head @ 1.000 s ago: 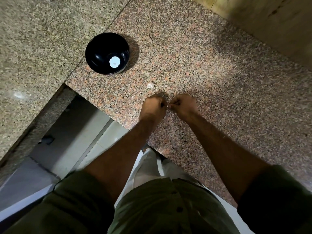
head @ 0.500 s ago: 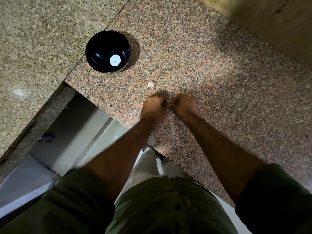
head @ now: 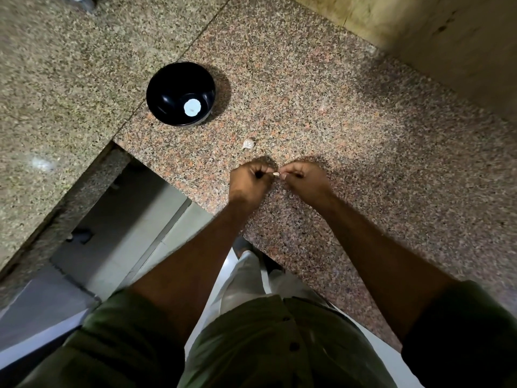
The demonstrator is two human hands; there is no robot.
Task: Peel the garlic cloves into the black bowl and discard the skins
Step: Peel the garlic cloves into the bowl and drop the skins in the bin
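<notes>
A small pale garlic clove (head: 276, 173) shows between my two fists over the speckled granite counter (head: 349, 141). My left hand (head: 251, 180) and my right hand (head: 306, 180) both pinch it with curled fingers, knuckles up, hiding most of it. Another garlic clove (head: 248, 143) in white skin lies on the counter just beyond my hands. The black bowl (head: 167, 82) stands farther away to the left, with a round white spot at its bottom.
The counter's corner edge runs below my left wrist, with a gap down to the grey floor (head: 117, 233) at the left. A second granite slab (head: 56, 79) lies left of the bowl. A tan wall (head: 447, 37) rises at the far right.
My hands have stayed together over the same spot. A bit of the pale clove now shows between the fingertips. The camera has shifted slightly.
</notes>
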